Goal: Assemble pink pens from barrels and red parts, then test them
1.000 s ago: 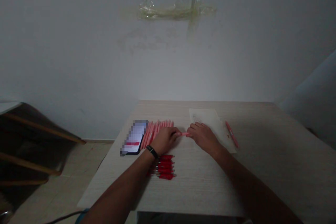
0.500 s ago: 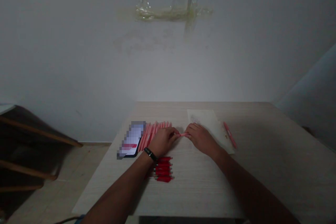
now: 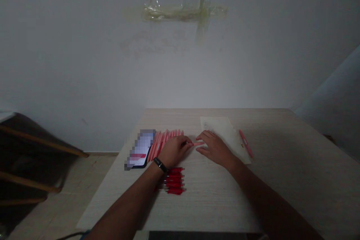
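Note:
My left hand is shut on a slim pink pen barrel, which sticks out to the right from its fingers. My right hand lies open around the barrel's far end, its thumb and fingers spread. Behind my left hand, a row of several pink pen barrels lies side by side. Below my left wrist are several red pen parts, stacked close together. A phone with a blurred screen lies left of the row. A black band circles my left wrist.
A sheet of paper lies under my right fingertips, with a pink pen at its right edge. The pale wood-grain table ends at a wall behind. A wooden chair stands on the tiled floor at left.
My right hand's fingers have spread and loosened from the barrel's end. The left hand holds the barrel as before. The view has shifted slightly.

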Available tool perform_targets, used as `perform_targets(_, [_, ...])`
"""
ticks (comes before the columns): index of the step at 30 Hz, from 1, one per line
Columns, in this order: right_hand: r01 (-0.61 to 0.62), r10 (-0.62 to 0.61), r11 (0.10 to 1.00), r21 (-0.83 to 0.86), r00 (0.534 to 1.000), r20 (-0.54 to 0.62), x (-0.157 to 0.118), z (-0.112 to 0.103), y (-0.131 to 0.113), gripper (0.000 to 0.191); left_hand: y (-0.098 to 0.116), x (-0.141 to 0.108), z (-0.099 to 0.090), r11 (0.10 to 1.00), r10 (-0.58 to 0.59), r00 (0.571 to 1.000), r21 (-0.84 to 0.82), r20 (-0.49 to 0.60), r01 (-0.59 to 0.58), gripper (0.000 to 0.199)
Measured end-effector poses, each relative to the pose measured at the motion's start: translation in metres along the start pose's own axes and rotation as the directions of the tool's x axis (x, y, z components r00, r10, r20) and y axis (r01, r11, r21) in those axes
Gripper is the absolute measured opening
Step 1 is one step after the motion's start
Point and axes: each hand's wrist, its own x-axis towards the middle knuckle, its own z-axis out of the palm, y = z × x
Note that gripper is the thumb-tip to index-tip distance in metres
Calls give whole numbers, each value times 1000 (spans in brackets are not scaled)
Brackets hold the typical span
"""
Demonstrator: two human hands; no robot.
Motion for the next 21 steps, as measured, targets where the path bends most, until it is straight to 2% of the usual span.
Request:
perform_targets(7, [25, -23, 999, -42, 998, 51, 1, 0, -2, 23, 2, -1, -1, 999, 6, 1000, 51, -12, -6, 32])
perform_targets(13, [20, -19, 1000, -16, 1000, 19, 0, -1, -4, 11, -1, -1, 0, 998, 2, 1000, 65, 16, -3, 30])
perform_targets(21, [15, -14, 1000, -16, 998, 61, -1, 1, 1, 21, 3, -1, -2, 998, 18, 1000, 67, 24, -19, 32])
